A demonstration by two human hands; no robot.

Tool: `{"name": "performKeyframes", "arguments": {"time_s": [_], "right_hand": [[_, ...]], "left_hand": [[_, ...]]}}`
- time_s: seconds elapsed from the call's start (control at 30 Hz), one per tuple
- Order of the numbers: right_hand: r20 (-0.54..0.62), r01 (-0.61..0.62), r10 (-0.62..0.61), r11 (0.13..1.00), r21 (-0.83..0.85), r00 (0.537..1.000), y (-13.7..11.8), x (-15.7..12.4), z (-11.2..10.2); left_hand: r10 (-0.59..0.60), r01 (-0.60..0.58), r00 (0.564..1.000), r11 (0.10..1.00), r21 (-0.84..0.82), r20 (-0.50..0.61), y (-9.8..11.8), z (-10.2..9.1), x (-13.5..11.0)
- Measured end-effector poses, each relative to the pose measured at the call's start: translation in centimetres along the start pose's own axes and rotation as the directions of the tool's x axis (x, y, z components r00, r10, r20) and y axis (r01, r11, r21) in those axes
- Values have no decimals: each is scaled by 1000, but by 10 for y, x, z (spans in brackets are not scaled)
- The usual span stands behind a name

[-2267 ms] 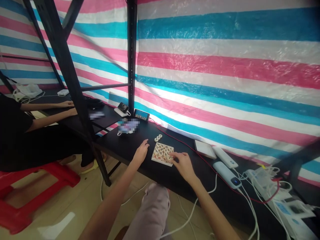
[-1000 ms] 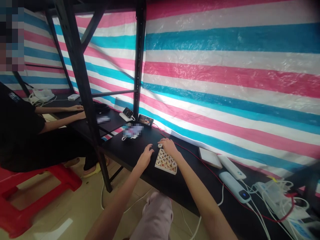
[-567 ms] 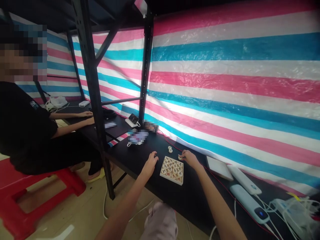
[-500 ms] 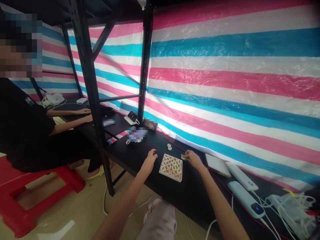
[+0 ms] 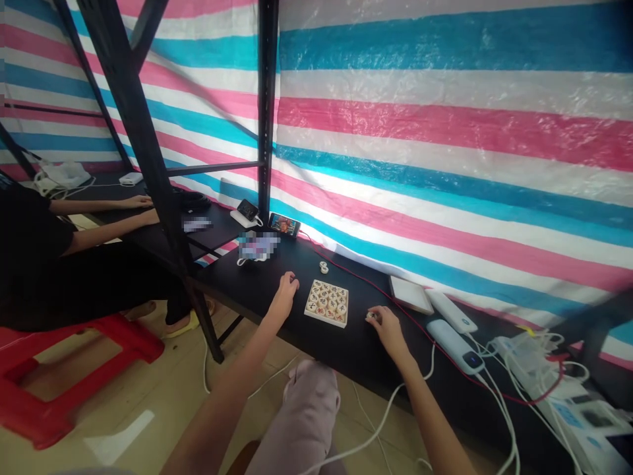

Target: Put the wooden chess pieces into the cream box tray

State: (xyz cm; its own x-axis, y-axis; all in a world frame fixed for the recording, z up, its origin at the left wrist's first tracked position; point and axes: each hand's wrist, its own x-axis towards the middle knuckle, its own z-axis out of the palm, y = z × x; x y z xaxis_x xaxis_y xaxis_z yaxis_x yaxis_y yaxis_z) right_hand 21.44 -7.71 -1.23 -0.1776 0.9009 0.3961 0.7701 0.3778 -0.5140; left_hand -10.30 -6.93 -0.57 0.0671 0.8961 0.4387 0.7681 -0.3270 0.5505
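Note:
A square tray (image 5: 326,319) of round Chinese chess pieces lies on the black table in front of me. Most of its pieces carry dark characters; a few along the near row are red. My right hand (image 5: 388,328), to the right of the tray, pinches a pale chess piece (image 5: 370,316) between thumb and fingers, low over the table. On the tray's left side, my left hand (image 5: 284,296) rests near the table with fingers bent and a gap at the thumb; no object shows in it. Two loose chess pieces (image 5: 324,268) lie together behind the tray.
A propped phone (image 5: 284,225) stands at the back. Rightward lie a flat white box (image 5: 410,294), white and blue devices (image 5: 452,343) and tangled cables. A black shelf post (image 5: 148,158) rises at left, beside a seated person's arms (image 5: 119,221) and a red stool (image 5: 54,376).
My right hand has drawn away from the tray's right edge toward me, carrying the chess piece. My left hand keeps its place beside the tray. The camera view has tilted down and turned right.

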Motion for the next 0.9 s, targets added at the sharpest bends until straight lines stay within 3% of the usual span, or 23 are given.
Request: {"name": "performKeyframes", "arguments": {"time_s": [0.17,0.3,0.4,0.57,0.7,0.9], "right_hand": [[7,14,-15,988,154,1000,-52,5,-4],[101,114,-136,973,200,986,-93,6,10],[116,138,-161,972,189,980,-109,6,25],[34,160,-175,952,260,984,-116,6,42],[-2,175,-184,931,322,983,-110,3,53],[-26,219,-219,942,253,975,-99,-1,57]], "left_hand": [[3,-1,1000,995,104,-12,1,1,1],[-7,11,1000,988,154,-29,3,1,1],[-21,27,999,985,170,-38,4,0,1],[-13,25,995,992,127,-96,5,2,1],[15,8,993,982,188,-119,3,5,1],[20,5,993,978,207,-120,1,7,1]]}}
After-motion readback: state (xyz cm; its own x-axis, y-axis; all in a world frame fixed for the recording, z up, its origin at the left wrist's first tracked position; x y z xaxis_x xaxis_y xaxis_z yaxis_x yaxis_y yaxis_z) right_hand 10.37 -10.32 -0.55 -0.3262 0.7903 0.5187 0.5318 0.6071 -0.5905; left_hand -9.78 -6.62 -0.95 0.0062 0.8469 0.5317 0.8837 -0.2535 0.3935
